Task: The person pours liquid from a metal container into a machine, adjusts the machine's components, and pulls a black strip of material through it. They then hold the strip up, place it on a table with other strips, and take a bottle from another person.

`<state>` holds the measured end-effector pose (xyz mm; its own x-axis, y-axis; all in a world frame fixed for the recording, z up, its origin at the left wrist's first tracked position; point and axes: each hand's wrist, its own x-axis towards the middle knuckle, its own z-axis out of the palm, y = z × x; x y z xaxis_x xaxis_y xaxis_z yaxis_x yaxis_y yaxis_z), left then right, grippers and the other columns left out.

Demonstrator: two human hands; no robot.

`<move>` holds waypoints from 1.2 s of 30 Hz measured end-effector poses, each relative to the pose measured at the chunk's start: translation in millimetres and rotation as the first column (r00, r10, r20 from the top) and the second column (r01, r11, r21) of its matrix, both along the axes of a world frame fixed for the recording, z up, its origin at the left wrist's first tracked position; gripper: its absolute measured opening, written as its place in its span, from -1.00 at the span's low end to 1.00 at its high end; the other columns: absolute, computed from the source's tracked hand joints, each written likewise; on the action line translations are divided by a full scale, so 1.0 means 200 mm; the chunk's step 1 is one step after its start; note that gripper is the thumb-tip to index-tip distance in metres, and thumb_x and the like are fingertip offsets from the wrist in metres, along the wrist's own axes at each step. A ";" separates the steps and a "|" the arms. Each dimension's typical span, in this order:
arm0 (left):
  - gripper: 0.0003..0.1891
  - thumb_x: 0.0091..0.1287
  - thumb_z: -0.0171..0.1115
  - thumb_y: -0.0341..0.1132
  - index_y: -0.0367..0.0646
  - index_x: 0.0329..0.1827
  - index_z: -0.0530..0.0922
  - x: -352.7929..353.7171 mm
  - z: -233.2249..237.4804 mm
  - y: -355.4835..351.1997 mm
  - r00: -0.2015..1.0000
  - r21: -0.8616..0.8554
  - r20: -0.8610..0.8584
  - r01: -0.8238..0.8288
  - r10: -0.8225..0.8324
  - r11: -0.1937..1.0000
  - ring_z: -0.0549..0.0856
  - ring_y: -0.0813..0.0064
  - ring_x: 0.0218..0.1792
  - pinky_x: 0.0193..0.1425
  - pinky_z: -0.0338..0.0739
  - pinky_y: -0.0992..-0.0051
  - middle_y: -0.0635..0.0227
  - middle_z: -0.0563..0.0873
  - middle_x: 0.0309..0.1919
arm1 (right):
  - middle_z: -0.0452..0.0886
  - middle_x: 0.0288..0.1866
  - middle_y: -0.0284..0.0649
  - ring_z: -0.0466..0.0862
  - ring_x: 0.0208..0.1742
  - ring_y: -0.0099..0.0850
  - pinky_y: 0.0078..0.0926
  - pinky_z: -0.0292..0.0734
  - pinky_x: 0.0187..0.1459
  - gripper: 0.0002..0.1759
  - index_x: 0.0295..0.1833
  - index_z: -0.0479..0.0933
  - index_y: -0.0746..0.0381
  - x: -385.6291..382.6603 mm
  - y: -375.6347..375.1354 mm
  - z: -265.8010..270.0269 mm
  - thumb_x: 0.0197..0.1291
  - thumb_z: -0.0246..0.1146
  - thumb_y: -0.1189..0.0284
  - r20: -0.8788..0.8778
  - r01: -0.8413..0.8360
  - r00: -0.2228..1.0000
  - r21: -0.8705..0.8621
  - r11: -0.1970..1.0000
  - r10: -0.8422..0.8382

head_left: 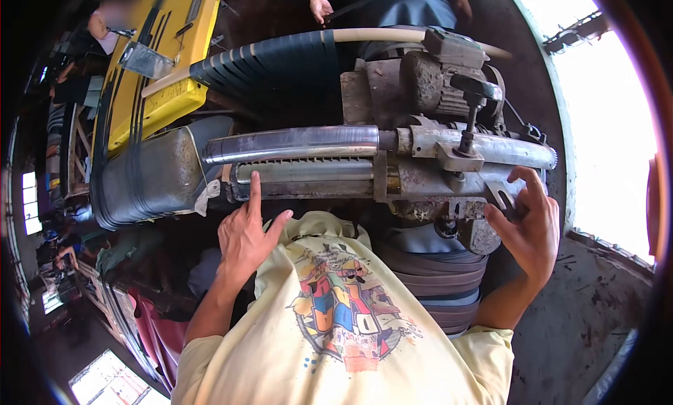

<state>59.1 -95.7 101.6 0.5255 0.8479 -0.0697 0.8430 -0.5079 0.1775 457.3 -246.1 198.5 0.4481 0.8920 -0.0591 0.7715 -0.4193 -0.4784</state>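
My left hand (245,233) is open, its index finger stretched up to the front edge of the lower metal roller (308,172) and its thumb spread out to the side. Above that roller lies a shiny, thicker roller (294,143), with a dark toothed strip along the gap between the two. At the machine's right end, my right hand (531,226) has thumb and index finger curved apart around a small slotted metal piece (502,195). Its other fingers are partly hidden. A dark-handled screw clamp (465,125) stands upright on the machine body just left of this hand.
Behind the rollers, dark strips hang over a pale pole (378,35) beside a motor (427,83). A grey metal chute (151,174) and a yellow table (158,100) are at left. Brown bands wrap a roll (434,279) below. Another person's hand (320,9) shows at the top.
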 end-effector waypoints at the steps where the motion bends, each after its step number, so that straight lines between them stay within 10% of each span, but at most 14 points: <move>1: 0.00 0.33 0.41 0.13 -0.19 0.69 0.13 0.00 0.00 0.00 1.000 -0.001 0.001 -0.001 0.001 1.000 0.61 0.27 -0.61 -0.42 0.54 0.27 0.28 0.58 -0.61 | 0.33 -0.73 -0.27 0.23 -0.72 -0.44 -0.36 0.13 -0.55 -0.47 0.05 0.50 0.20 0.00 0.00 0.00 -0.06 0.47 0.32 0.002 -0.002 1.000 0.007 1.000 0.002; 18: 0.01 0.37 0.31 0.20 -0.25 0.68 0.08 0.24 -0.01 -0.06 0.983 -0.177 0.019 0.186 -0.185 0.966 0.79 0.07 -0.30 -0.10 0.68 0.19 0.07 0.74 -0.33 | 0.36 -0.74 -0.27 0.26 -0.74 -0.43 -0.37 0.13 -0.56 -0.49 0.03 0.50 0.20 -0.02 0.00 0.00 -0.06 0.49 0.34 -0.010 0.000 1.000 0.023 1.000 0.000; 31: -0.09 0.33 0.39 0.14 -0.23 0.61 0.30 0.31 -0.02 -0.07 0.942 -0.125 0.177 0.310 -0.286 0.943 0.71 0.25 -0.47 -0.15 0.67 0.23 0.26 0.64 -0.49 | 0.37 -0.72 -0.25 0.26 -0.73 -0.44 -0.37 0.14 -0.56 -0.48 0.06 0.49 0.22 -0.02 0.01 0.00 -0.06 0.47 0.37 -0.007 -0.009 1.000 0.019 1.000 0.009; 36: -0.18 0.30 0.45 0.09 -0.18 0.53 0.43 0.11 -0.02 -0.03 0.979 0.054 0.189 0.072 -0.081 0.996 0.69 0.25 -0.27 -0.08 0.64 0.25 0.20 0.63 -0.16 | 0.33 -0.72 -0.27 0.25 -0.72 -0.46 -0.39 0.14 -0.55 -0.48 0.07 0.48 0.23 -0.02 0.00 -0.01 -0.04 0.46 0.40 -0.031 0.006 1.000 0.024 1.000 -0.005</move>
<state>80.2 -102.2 98.0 0.5890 0.8045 0.0769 0.7541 -0.5813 0.3057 452.3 -245.8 197.2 0.4517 0.8907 -0.0513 0.7539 -0.4118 -0.5119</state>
